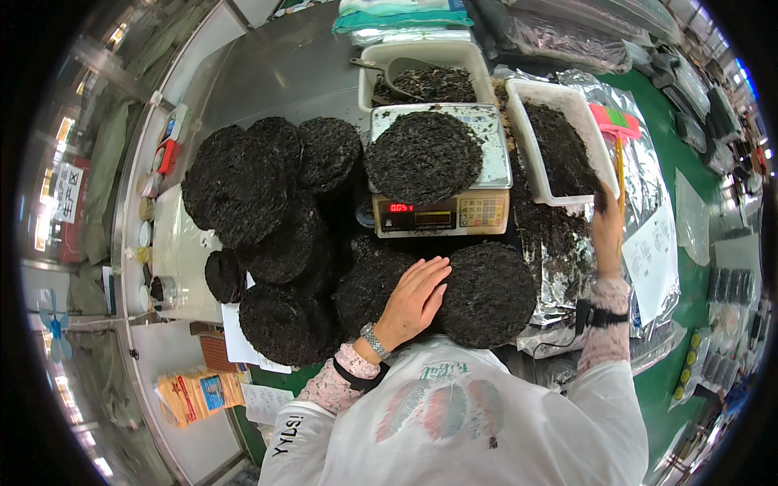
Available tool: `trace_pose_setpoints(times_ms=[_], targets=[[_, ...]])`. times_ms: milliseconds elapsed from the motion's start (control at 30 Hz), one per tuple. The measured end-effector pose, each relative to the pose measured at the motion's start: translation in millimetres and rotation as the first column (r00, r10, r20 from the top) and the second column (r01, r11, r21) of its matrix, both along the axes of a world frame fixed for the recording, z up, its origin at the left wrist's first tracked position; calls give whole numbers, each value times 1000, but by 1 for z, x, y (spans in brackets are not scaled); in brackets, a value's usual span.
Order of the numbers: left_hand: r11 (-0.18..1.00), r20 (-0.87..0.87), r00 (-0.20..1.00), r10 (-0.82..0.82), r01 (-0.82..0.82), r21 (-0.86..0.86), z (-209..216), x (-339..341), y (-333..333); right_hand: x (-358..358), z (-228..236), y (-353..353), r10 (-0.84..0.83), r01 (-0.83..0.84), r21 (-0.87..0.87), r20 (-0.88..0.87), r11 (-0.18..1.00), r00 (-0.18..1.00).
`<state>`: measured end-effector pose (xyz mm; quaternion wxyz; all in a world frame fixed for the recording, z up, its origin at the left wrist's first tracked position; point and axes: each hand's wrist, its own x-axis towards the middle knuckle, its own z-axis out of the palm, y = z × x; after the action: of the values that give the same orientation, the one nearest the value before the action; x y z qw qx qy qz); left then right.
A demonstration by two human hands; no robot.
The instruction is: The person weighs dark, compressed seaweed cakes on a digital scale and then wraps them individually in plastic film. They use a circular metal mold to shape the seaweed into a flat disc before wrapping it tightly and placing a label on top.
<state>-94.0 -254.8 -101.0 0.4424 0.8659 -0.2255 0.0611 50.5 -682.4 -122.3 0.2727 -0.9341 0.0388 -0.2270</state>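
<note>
Taking the scale (442,232) as my landmark, I start far to its left, where a blue fan (54,324) shows near the edge of my view. Closer in, but lower than the scale, I see a yellow package (198,394). Next comes a small dark round piece (224,276), beside a crowd of larger black discs (237,186) that lie stacked and overlapping to the left of the scale, some of them reaching the near side.

The left hand (409,300) is on the near side of the scale, its fingers straight, close together and clasping nothing; the fingertips come up to the left edge of a single disc (492,296) just in front of the scale, seemingly touching it. On the scale's platform lies another disc (425,158), overhanging the left edge, above a lit red display. Behind the scale I make out a white tub (458,53) holding loose dark leaf and a metal scoop (403,74).

Just right of the scale stands a second white tub (590,134), also with dark leaf in it. The right hand (608,231) is at its near right corner; I cannot tell whether the fingers grip the rim. Beyond, farther right of the scale, are a pink brush (613,121) and a white paper sheet (651,251).
</note>
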Motion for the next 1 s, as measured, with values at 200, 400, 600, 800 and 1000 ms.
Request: trace_pose_setpoints(times_ms=[200,400,600,800,1000], targets=[[926,-379,925,-21,-125,-356,9,11,-12,-49,64,83,139,39,949,-87,312,987],[890,-441,897,-10,-194,-413,9,12,-10,-23,46,150,338,-270,617,6,739,941],[887,-486,874,14,-236,-397,6,2,1,24,-10,225,669,-638,-469,-125,611,732],[857,-507,855,112,-341,-386,0,-5,30,22,0,223,597,-673,-440,-321,594,736],[747,-504,841,194,-460,-480,-13,1,61,17,11,215,626,-677,-450,-283,582,726]])
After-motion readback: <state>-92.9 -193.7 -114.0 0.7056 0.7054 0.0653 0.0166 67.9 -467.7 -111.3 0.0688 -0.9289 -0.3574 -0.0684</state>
